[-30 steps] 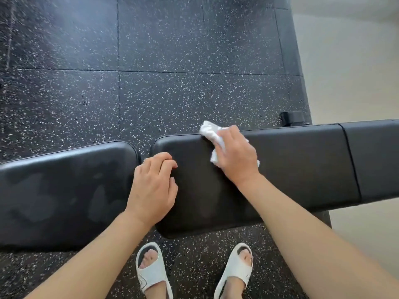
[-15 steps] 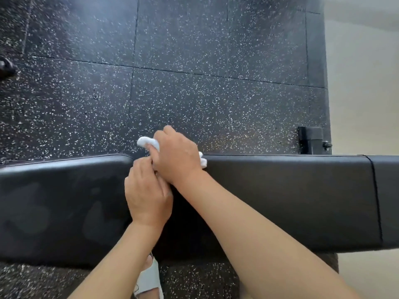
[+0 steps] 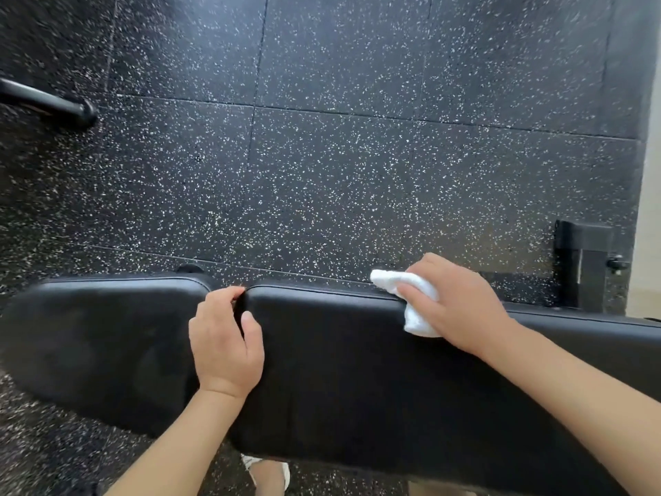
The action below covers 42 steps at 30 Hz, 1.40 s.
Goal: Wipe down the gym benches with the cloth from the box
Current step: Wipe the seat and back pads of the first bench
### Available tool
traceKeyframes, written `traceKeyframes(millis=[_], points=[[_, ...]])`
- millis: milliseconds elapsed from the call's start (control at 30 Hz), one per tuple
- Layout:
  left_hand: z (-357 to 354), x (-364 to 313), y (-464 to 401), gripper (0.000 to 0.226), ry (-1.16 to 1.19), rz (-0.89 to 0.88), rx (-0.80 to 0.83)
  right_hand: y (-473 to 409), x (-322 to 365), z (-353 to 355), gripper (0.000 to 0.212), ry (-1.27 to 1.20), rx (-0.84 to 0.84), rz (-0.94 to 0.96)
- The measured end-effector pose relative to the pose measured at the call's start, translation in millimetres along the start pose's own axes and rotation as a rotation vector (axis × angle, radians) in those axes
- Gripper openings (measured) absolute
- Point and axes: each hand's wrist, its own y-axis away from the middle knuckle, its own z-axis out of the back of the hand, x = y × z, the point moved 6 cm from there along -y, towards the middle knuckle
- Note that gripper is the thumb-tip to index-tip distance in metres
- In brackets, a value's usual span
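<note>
Head view: black padded bench on speckled floor.
Right hand: closed around white cloth, pressed on far pad edge.
Left hand: fingers curled into pad gap, nothing held.

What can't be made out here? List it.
- Head view: the white folded cloth is half covered by the right hand.
- Fingertips of the left hand vanish into the gap beside the black padded bench seat.
- The long black bench backrest pad is cut off by the right edge.
- The cloth's box: out of frame.
</note>
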Motion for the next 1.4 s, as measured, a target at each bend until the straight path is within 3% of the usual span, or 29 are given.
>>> traceKeyframes(millis=[100,267,433,567,833,933,1067,1200,1400], points=[[-2,0,-1,0.041,-0.026,0.011,0.014,-12,21,-8,0.029,0.05,0.003,0.024],[-1,-1,-2,0.042,-0.029,0.021,0.021,-62,120,-57,0.031,0.007,0.072,0.134],[0,-3,-6,0.042,-0.003,0.029,0.043,-114,197,-98,0.019,-0.009,0.272,0.188],[2,-6,-5,0.043,-0.01,0.01,0.054,-110,183,-91,0.019,-0.125,0.324,0.192],[0,0,-4,0.043,0.029,-0.002,0.052,-48,39,-24,0.026,-0.173,0.332,-0.077],[0,3,-3,0.044,0.051,-0.001,0.051,-46,52,-28,0.03,-0.075,0.299,-0.06],[-1,5,-2,0.044,0.077,0.0,0.063,-80,123,-64,0.032,-0.079,0.282,0.006],[-3,7,-4,0.039,0.061,-0.004,0.074,-120,207,-104,0.017,-0.013,0.32,0.133],[2,0,-7,0.039,0.062,0.065,0.143,-123,202,-107,0.015,-0.1,0.294,0.086]])
